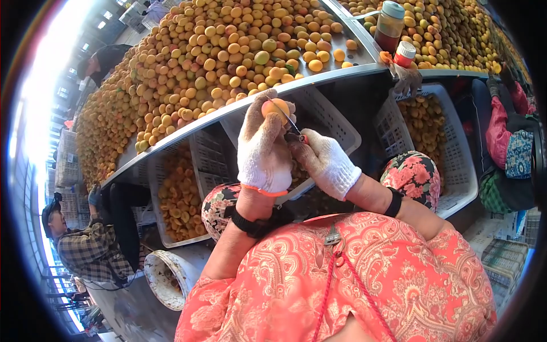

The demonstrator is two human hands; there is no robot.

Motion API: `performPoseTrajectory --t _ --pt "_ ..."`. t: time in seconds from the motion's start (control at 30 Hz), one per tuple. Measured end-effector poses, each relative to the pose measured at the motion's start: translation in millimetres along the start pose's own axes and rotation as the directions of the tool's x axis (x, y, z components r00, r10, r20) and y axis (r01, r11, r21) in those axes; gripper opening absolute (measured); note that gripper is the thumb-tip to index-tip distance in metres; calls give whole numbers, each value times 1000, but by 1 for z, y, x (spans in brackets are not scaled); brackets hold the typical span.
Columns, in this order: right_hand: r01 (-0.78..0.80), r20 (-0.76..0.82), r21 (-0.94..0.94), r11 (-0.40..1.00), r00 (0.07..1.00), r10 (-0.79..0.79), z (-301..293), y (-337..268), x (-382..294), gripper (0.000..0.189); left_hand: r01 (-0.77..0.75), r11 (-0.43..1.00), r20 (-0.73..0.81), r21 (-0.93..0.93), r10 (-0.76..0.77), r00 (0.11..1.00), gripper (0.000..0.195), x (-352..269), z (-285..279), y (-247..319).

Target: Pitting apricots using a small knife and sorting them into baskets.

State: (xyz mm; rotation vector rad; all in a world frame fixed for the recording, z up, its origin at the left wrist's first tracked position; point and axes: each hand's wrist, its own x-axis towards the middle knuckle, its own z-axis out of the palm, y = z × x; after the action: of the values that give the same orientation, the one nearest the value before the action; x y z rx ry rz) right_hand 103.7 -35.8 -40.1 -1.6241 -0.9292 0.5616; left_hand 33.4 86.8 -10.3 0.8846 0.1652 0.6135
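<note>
An orange-yellow apricot is held up between the thumb and fingers of my left hand, which wears a white knit glove with stained fingers. My right hand, gloved the same way, grips a small knife by its reddish handle. The blade lies against the apricot; how deep it goes, I cannot tell. Both hands are just in front of the metal rim of a sorting table heaped with whole apricots. Below them is a plastic crate, its contents mostly hidden by my hands.
Crates of halved apricots stand at left and right. A dirty white bucket is by my left side. A bottle of dark liquid, a white-capped jar and a used glove occupy the table corner. Other people sit on both sides.
</note>
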Motion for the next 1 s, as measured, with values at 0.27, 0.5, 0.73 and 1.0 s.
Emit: performPoseTrajectory --t 0.27,0.5,0.73,1.0 --pt "77 -146 -121 990 985 -95 6 -2 7 24 351 896 -59 -272 -380 923 39 -1 -3 -12" --pt "2 -98 -252 968 995 -27 4 0 2 17 58 996 -143 -75 -68 987 37 2 -4 -16" --pt "1 -106 -316 949 994 -37 8 7 2 20 157 986 -162 52 -147 976 29 -3 -4 -21" --pt "0 -20 -34 999 1000 0 -7 -13 5 24 97 995 -178 35 -90 980 31 3 -13 -14"
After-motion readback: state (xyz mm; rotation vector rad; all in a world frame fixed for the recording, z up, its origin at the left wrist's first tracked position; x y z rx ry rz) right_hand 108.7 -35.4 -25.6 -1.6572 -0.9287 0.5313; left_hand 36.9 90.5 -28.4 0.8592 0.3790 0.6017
